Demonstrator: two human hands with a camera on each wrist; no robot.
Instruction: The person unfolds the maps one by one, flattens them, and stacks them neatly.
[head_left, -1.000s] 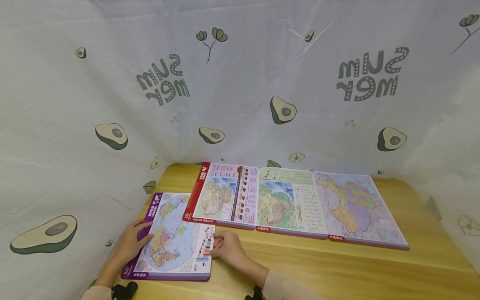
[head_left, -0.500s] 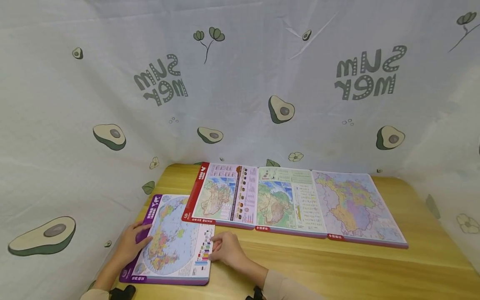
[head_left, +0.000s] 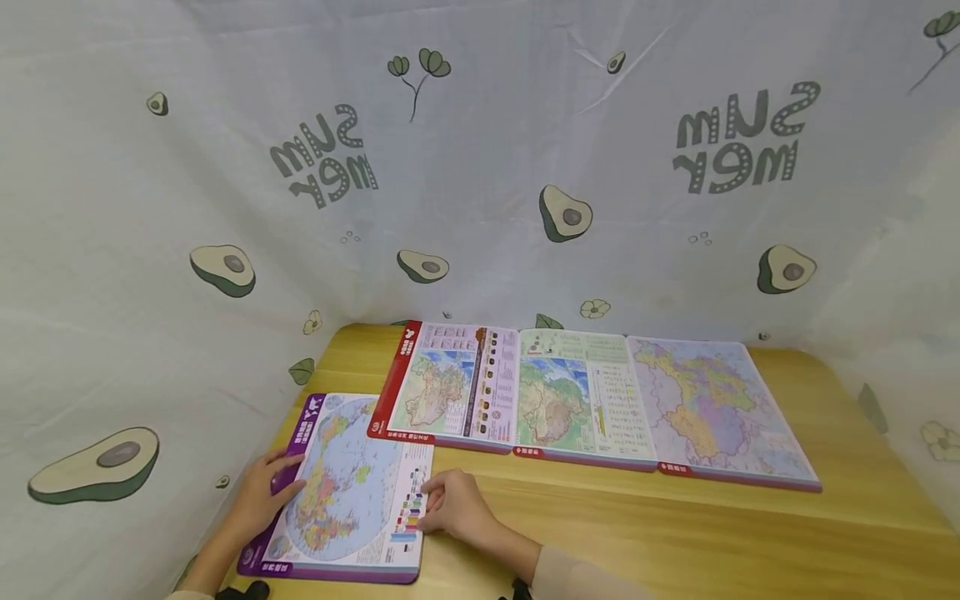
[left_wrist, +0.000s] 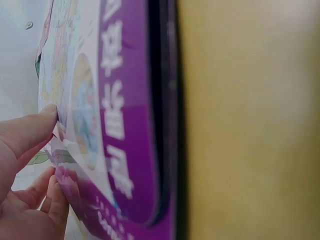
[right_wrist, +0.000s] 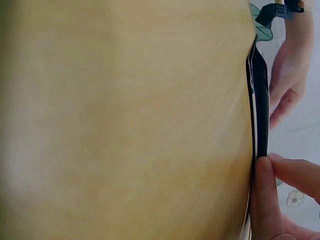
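A folded world map (head_left: 360,475) with a purple border lies on the left of the wooden table in the head view. My left hand (head_left: 258,496) rests on its left border, thumb and fingers spread on the top face. In the left wrist view, the thumb (left_wrist: 42,122) and fingers (left_wrist: 55,200) touch the glossy purple map (left_wrist: 125,115). My right hand (head_left: 457,504) pinches the map's right edge between thumb and forefinger. Seen edge-on in the right wrist view, the dark folded layers (right_wrist: 260,100) run up from the pinching right hand (right_wrist: 280,195).
A red-bordered map (head_left: 438,392), unfolded into three panels, lies along the table's far side. Its near left corner overlaps the world map's far right corner. Bare wood (head_left: 637,533) shows in front of it. A white curtain (head_left: 480,158) printed with avocados hangs behind.
The world map has slid a little towards me, both hands moving with it. Less of it lies under the red-bordered map, which stays in place.
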